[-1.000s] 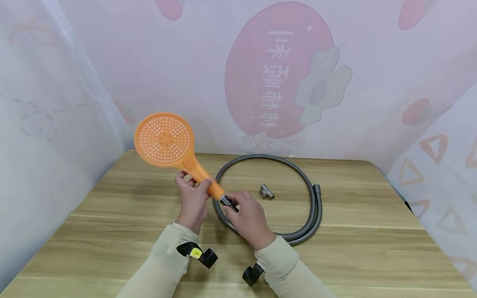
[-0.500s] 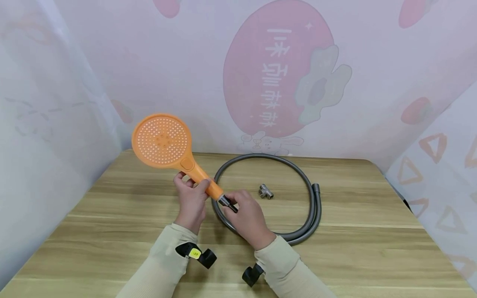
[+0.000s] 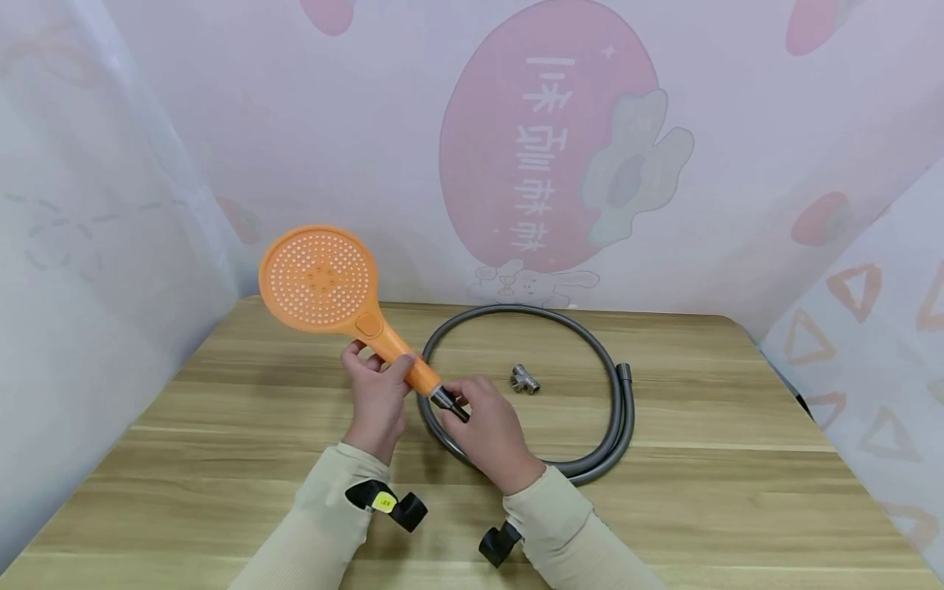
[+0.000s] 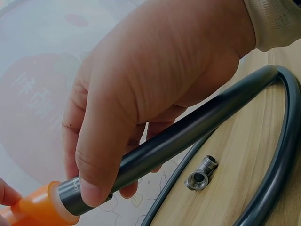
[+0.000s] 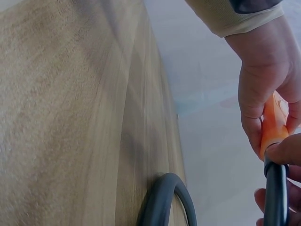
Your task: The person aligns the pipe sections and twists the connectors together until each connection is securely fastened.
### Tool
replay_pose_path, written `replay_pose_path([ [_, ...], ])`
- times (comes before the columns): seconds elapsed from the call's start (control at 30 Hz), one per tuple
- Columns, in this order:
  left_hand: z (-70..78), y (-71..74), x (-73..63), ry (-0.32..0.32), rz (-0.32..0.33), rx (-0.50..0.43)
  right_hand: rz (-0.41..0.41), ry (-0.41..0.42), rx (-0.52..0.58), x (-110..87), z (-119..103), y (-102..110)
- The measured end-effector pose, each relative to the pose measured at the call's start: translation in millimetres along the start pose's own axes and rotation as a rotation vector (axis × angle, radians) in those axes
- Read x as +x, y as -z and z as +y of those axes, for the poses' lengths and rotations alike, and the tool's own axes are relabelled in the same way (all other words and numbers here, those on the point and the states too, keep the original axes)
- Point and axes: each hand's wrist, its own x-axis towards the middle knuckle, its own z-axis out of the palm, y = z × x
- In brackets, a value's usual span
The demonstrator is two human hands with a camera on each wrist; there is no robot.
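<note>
An orange shower head (image 3: pixel 319 279) is raised above the table, its perforated face showing and its handle slanting down to the right. My left hand (image 3: pixel 378 401) grips that handle between thumb and fingers. At the handle's lower end, my right hand (image 3: pixel 490 428) pinches the dark end fitting (image 4: pixel 73 195) of a grey shower hose (image 3: pixel 615 385). In the left wrist view the fitting sits against the handle's end. Thread engagement is hidden. The rest of the hose lies looped on the table, its free end (image 3: pixel 625 374) at the right.
A small metal tee fitting (image 3: pixel 525 379) lies inside the hose loop. The wood-grain table (image 3: pixel 737 459) is bordered by printed fabric walls (image 3: pixel 369 147) at the back and sides. Black wrist cameras (image 3: pixel 410 512) are strapped over both sleeves.
The view has shifted slightly. Both hands keep their hold on the shower head and hose end, with no clear change in position between them.
</note>
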Motion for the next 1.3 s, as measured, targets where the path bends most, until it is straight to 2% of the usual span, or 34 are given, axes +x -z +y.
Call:
replay_pose_path([
  [0.77,2.0,1.5,5.4,0.031,0.019,0.050,-0.015,0.015,-0.002,1.6,-0.1,4.2],
  [1.3,4.1,5.1,12.5,0.071,0.033,0.082,-0.023,-0.004,-0.001,3.8,0.3,16.0],
])
